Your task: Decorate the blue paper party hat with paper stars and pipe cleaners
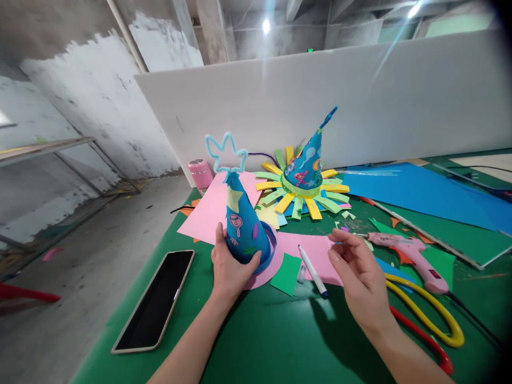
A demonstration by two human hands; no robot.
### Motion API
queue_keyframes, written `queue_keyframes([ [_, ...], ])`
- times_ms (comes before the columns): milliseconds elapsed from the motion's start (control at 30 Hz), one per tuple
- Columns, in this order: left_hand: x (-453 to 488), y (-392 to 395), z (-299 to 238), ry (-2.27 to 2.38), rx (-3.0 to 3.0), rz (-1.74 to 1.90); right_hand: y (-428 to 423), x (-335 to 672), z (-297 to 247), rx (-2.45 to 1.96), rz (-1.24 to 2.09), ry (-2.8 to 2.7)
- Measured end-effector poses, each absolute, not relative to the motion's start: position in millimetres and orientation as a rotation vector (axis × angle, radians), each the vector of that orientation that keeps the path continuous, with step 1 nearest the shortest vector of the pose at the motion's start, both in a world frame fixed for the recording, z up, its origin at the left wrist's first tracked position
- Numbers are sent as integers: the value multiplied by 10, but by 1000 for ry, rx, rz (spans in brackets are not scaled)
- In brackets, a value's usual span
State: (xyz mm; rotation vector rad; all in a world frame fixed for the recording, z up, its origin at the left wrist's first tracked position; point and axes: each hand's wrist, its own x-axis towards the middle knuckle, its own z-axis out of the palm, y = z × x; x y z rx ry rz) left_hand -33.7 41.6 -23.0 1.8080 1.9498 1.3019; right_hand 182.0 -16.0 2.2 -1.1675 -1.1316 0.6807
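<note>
Checking blue cone hat (245,229), frame centre: found clasped low by wide-spread left grip (234,269). Judged light, crushable; best held low, gently. Saw right grip (362,274) half-curled, right of centre; could not tell contents.

Two cone hats (245,229) (307,162), two hands (235,266) (360,282), one phone (155,301), one marker (313,271)

My worktable (288,330), green-topped, lower centre to right of frame. Lying on it, I count: one smartphone (156,304), dark screen up, lower left; one pink paper sheet (200,210), left of centre; one large blue sheet (424,192), right; one pink hot glue gun (412,248), right; one scissors-like pair of yellow and red handles (454,330), lower right, partly hidden.
</note>
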Motion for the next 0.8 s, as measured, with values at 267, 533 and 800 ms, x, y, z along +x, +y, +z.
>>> queue_keyframes([
  [267,-441,432,-160,1847,1792,1299,-151,1813,30,-1201,719,-1138],
  [533,-493,447,-180,1828,1874,1299,-150,1803,22,-1221,733,-1161],
  [800,-522,462,-155,1744,1921,1291,-138,1787,5,-1219,766,-1194],
])
